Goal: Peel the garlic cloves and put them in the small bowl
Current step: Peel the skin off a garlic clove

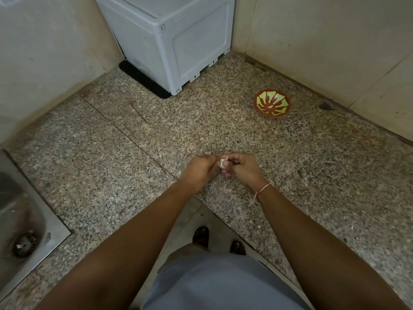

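Note:
A small white garlic clove (222, 163) sits between my two hands above the speckled granite counter (223, 130). My left hand (200, 170) pinches it from the left and my right hand (242, 167) pinches it from the right, fingers curled around it. A bit of loose skin sticks up from the clove. The small bowl (271, 106), red-brown with a yellow-green pattern, stands on the counter far to the right, near the wall. I cannot tell whether anything lies in it.
A white plastic appliance (169, 41) on a black mat fills the back corner. A steel sink (24, 220) with a drain is set into the counter at the left. Tiled walls close both sides. The counter's inner corner edge runs just below my hands.

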